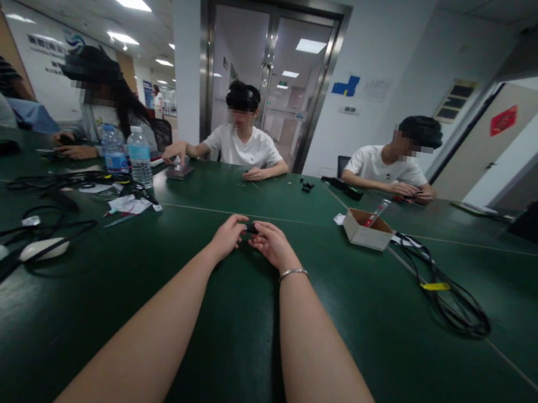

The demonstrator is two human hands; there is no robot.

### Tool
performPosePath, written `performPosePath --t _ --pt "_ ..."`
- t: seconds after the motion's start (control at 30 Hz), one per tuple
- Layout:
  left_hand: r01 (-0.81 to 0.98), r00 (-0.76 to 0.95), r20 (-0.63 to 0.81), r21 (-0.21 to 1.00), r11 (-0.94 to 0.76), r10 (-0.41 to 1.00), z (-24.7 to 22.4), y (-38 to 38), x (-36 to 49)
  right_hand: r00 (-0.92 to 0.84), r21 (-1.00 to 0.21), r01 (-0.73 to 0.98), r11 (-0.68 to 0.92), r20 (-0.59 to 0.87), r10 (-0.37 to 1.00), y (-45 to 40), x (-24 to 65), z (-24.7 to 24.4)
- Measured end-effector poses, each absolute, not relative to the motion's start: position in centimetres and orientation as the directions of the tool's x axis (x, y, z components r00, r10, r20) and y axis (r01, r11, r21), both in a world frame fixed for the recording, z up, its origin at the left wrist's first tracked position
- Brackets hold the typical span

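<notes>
Both arms reach out over the dark green table (243,305). A small black object (251,228) is between my fingertips; its kind is too small to tell. My right hand (271,244) pinches it with thumb and fingers, and a silver bangle (294,272) circles that wrist. From the other side, my left hand (229,237) is closed with its fingertips against the object's left end. The fingers of both hands partly hide it.
A cardboard box (368,233) holds a clear-and-red item, beside a coiled black cable (455,310). At left lie tangled cables (64,184), papers (127,205), a white mouse (44,249) and two water bottles (140,159). Small black pieces (307,186) lie farther off. Three people sit opposite.
</notes>
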State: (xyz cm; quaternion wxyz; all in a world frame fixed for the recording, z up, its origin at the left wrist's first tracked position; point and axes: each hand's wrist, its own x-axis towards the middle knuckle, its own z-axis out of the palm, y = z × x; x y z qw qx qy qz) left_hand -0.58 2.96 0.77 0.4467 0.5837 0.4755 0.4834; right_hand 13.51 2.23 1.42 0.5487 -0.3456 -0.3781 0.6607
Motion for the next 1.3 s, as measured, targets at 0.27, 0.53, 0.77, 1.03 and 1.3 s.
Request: performPosePath --t 0.27,0.53,0.77,1.03,1.3 --pt "0.138 0.081 0.111 0.983 -0.121 0.991 0.88 3.04 -0.62 -0.169 -0.879 -0.463 -0.115 -0.040 0.985 2.19 13.57 1.44" --pt "0.097 0.100 0.179 0.977 -0.189 0.979 0.81 3.00 -0.55 -0.194 -0.880 -0.458 -0.123 -0.036 0.980 2.38 13.61 1.26" --pt "0.089 0.145 0.191 0.975 -0.205 0.971 1.09 2.65 -0.62 -0.202 -0.877 -0.466 -0.114 -0.020 0.979 2.50 13.64 1.11" --pt "0.072 0.076 0.160 0.984 -0.165 0.984 0.96 2.92 -0.68 -0.198 -0.877 -0.465 -0.121 -0.030 0.980 2.39 13.60 1.26" --pt "0.048 0.106 0.162 0.985 -0.168 0.981 0.64 3.24 -0.79 -0.199 -0.879 -0.461 -0.123 -0.033 0.979 2.52 13.66 1.14"
